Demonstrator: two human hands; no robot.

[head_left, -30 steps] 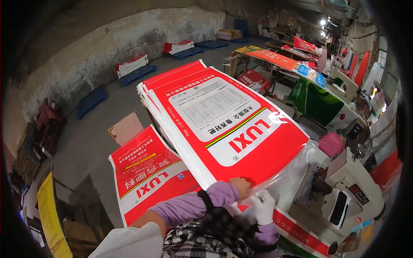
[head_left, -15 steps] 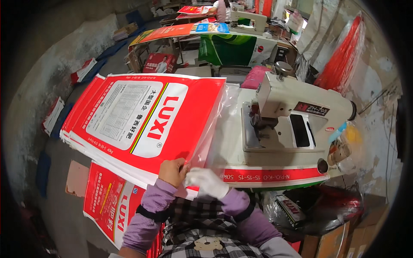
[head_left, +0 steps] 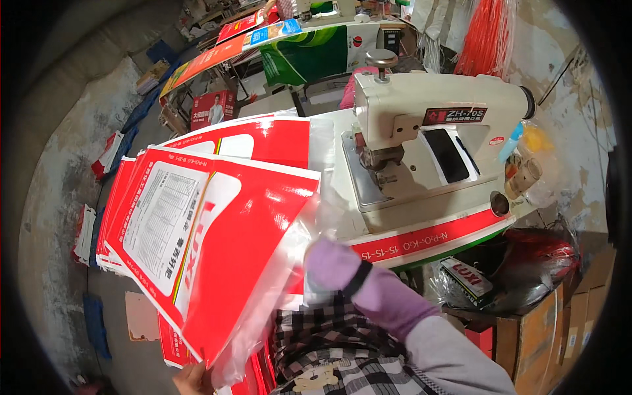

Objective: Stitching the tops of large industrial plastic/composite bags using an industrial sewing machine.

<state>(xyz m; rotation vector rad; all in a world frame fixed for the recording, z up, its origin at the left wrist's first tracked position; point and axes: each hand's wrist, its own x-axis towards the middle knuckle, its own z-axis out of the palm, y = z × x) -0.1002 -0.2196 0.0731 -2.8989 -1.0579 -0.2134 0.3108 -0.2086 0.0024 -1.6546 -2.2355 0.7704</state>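
The top red-and-white sack [head_left: 257,217], with a clear plastic liner [head_left: 280,276] along its open right edge, lies turned at an angle over a stack of like sacks [head_left: 276,141]. At the lower edge of the view, my bare left hand [head_left: 192,378] is closed on the sack's near corner, its fingers partly cut off. My gloved right hand [head_left: 331,222] is smeared by motion beside the liner, above the purple sleeve [head_left: 336,266]. Whether its fingers grip anything cannot be made out. To the right of the sacks stands a white industrial sewing machine [head_left: 421,131].
A phone [head_left: 446,155] and a pen [head_left: 468,155] lie on the machine's base. Thread cones [head_left: 525,174] stand at its right end. Plastic-wrapped goods [head_left: 526,270] and a cardboard box [head_left: 536,342] sit below. Farther back, another table carries a green sheet [head_left: 303,58].
My left hand has moved down and left with the sack's corner, turning the top sack and uncovering others behind it. My right hand has moved up and right. The view has shifted.
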